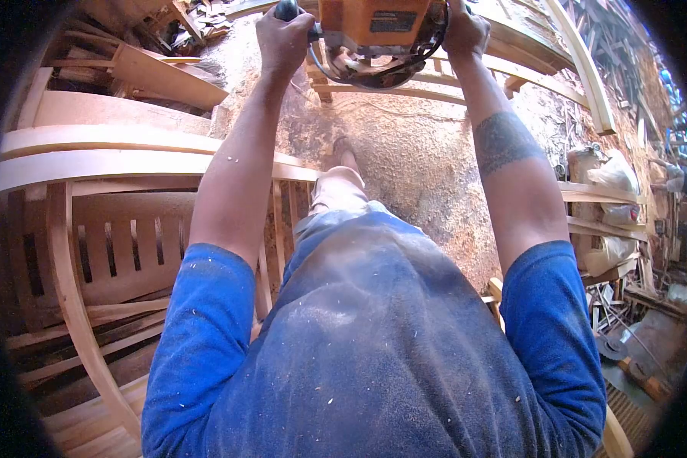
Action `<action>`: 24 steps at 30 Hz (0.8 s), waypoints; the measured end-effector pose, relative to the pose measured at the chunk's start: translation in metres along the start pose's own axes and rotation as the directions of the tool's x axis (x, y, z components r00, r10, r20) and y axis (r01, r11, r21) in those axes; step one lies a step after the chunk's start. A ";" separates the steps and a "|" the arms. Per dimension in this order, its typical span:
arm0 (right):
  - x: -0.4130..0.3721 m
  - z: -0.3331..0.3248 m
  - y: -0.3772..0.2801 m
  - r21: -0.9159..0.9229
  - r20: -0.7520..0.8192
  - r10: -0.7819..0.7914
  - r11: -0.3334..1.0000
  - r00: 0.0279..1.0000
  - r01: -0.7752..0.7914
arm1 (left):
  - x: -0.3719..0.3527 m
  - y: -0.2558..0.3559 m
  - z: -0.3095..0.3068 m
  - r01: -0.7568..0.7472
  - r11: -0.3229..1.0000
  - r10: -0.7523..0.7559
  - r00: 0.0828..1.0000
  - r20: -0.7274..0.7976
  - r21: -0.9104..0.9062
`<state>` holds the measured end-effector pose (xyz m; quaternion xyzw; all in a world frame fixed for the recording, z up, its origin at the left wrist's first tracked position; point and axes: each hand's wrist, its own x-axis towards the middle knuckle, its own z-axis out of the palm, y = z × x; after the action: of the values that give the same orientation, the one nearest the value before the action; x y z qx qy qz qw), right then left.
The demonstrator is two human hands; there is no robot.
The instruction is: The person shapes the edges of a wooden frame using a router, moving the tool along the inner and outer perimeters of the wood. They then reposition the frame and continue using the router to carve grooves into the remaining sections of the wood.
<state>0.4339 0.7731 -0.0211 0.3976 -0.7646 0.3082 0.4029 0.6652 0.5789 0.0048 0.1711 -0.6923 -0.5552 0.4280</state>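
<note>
Orange-bodied, the two-handled power tool (378,27) sits at the top centre, held out at the length of both arms above a pale slatted wooden frame (404,92); whether it touches the wood I cannot tell. Handling it well likely means equal pressure from both sides, a level body, and the black curved loop (385,80) on its near side kept clear of the work. Firm footing on the ground strewn with tan sawdust (427,175) should help too, and a shorter reach might steady it.

The bare left hand (282,40) is curled closely round a dark rounded handle (287,10). The bare right hand (466,32) grips the opposite side, its fingers mostly hidden.
</note>
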 end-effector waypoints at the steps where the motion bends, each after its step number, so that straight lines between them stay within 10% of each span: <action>1: -0.001 0.007 0.004 -0.044 -0.003 -0.008 0.999 1.000 0.008 | 0.000 0.000 -0.001 0.015 1.000 -0.015 1.000 0.006 0.027; 9: 0.010 0.018 0.006 -0.119 -0.022 -0.066 0.991 0.998 0.063 | 0.012 -0.005 -0.003 -0.006 0.994 0.005 1.000 0.006 0.107; 10: 0.013 0.016 0.003 0.128 0.062 0.229 0.963 0.971 -0.235 | 0.014 -0.007 -0.002 -0.004 0.994 0.004 1.000 -0.001 0.106; 12: 0.031 -0.014 -0.028 0.456 0.405 0.624 0.496 0.669 -0.739 | 0.016 -0.007 0.000 0.002 0.994 -0.001 1.000 -0.017 0.105; 15: 0.022 0.032 0.016 -0.071 -0.027 -0.079 0.995 0.996 0.077 | 0.026 -0.013 0.001 0.029 0.995 -0.028 0.999 -0.015 0.098; 21: 0.031 0.045 0.017 -0.062 0.009 0.003 0.998 1.000 -0.002 | 0.042 -0.013 0.010 0.109 0.994 -0.110 0.994 -0.021 -0.013; 24: 0.048 0.034 -0.002 0.433 0.321 0.499 0.679 0.805 -0.593 | 0.056 -0.028 0.004 0.053 0.998 -0.052 0.998 0.039 -0.041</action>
<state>0.4057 0.7279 0.0043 0.2682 -0.7699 0.5701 0.1015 0.6235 0.5326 0.0020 0.1696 -0.6838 -0.5838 0.4036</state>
